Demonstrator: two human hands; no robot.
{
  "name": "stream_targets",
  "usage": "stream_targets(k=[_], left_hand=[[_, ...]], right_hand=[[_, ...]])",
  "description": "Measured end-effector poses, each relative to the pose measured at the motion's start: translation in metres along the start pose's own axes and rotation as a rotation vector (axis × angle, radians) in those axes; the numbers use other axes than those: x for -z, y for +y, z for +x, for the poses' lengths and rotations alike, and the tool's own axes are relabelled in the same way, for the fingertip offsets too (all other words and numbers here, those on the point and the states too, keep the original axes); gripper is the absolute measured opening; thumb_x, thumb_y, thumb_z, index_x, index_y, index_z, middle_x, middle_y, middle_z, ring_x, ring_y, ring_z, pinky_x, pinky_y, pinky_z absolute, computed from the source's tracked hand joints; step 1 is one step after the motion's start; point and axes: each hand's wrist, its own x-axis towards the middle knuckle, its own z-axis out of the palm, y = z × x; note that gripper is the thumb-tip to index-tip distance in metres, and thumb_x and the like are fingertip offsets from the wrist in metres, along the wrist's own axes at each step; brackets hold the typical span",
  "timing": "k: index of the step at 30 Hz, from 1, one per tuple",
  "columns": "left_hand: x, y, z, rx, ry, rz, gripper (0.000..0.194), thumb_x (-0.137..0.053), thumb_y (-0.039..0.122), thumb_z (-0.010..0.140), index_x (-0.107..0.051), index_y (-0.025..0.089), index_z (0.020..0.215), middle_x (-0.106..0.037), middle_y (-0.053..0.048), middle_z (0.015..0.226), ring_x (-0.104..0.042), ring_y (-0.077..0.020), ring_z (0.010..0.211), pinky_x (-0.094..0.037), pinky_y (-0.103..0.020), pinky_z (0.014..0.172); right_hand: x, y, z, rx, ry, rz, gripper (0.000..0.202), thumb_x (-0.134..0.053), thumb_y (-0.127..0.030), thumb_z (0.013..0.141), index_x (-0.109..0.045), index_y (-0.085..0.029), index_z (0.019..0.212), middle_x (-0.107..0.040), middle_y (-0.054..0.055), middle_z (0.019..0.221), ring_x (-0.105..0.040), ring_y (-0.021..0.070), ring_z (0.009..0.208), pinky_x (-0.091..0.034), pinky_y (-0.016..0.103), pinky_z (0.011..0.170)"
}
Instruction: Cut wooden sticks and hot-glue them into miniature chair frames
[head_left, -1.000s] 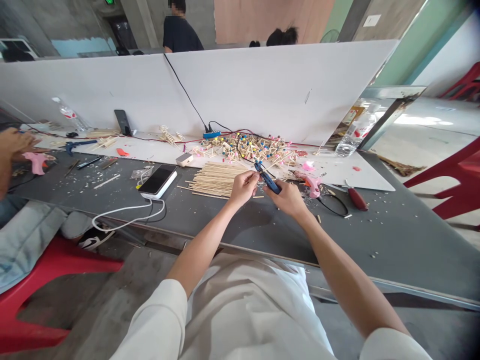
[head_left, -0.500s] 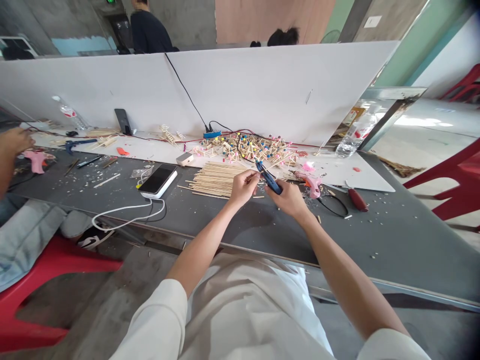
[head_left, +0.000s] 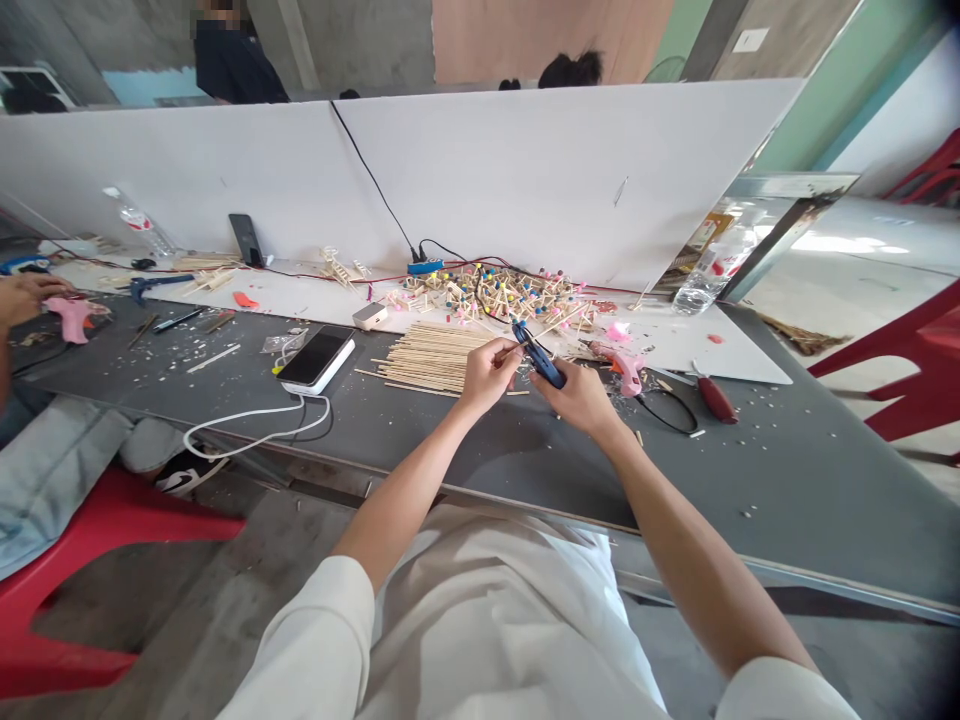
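Pliers | right hand: curled around handles | left hand: pinched near tip

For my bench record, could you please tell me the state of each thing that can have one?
Blue hand tool: gripped, jaw opening unclear
Right hand: closed around the tool's handles
Left hand: pinched near the tool's tip
Thin sticks: loose, roughly parallel
Ball-ended sticks: heaped
Nearer phone: face up, screen dark
Farther phone: propped up
Right glue gun: lying down
Left bottle: tilted, capped
Right bottle: tilted
Red-handled tool: lying down
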Motion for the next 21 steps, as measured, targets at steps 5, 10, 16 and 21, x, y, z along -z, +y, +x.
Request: stream_targets(k=[5, 10, 16, 21], left_hand=[[0.0000, 0.0013, 0.0005, 0.008, 0.005, 0.003, 0.030, -0.064, 0.046, 0.092, -0.064, 0.017, 0.082, -0.049, 0.006, 0.048, -0.048, -0.0102, 0.039, -0.035, -0.023, 0.045], [0.0001, 0.0018, 0.0012, 0.024, 0.011, -0.011, 0.030, -0.066, 0.045, 0.091, -0.063, 0.018, 0.080, -0.049, 0.007, 0.047, -0.048, -0.0102, 0.039, -0.035, -0.022, 0.045], [0.0007, -0.0008, 0.0009, 0.032, -0.001, -0.019, 0.031, -0.066, 0.046, 0.091, -0.063, 0.017, 0.080, -0.049, 0.006, 0.047, -0.048, -0.0097, 0.039, -0.034, -0.022, 0.044], [0.0009, -0.0006, 0.0012, 0.039, -0.003, -0.019, 0.031, -0.066, 0.046, 0.091, -0.063, 0.017, 0.079, -0.049, 0.006, 0.048, -0.048, -0.0092, 0.039, -0.035, -0.021, 0.044]], right_hand=[[-0.0008, 0.0004, 0.0005, 0.009, 0.001, 0.001, 0.034, -0.059, -0.051, 0.088, -0.055, -0.021, 0.072, -0.056, 0.001, 0.061, -0.049, 0.0162, 0.059, -0.033, 0.027, 0.060], [-0.0007, 0.0005, 0.0011, 0.011, -0.001, -0.010, 0.031, -0.060, -0.049, 0.088, -0.060, -0.021, 0.075, -0.058, 0.001, 0.063, -0.049, 0.0163, 0.059, -0.033, 0.027, 0.061], [-0.0004, 0.0006, 0.0008, 0.010, -0.005, -0.001, 0.032, -0.060, -0.049, 0.087, -0.062, -0.020, 0.073, -0.058, 0.001, 0.062, -0.047, 0.0159, 0.058, -0.033, 0.027, 0.060], [-0.0008, 0.0007, 0.0006, 0.012, 0.000, -0.010, 0.034, -0.060, -0.051, 0.088, -0.063, -0.020, 0.074, -0.059, 0.002, 0.062, -0.047, 0.0161, 0.058, -0.033, 0.027, 0.060]])
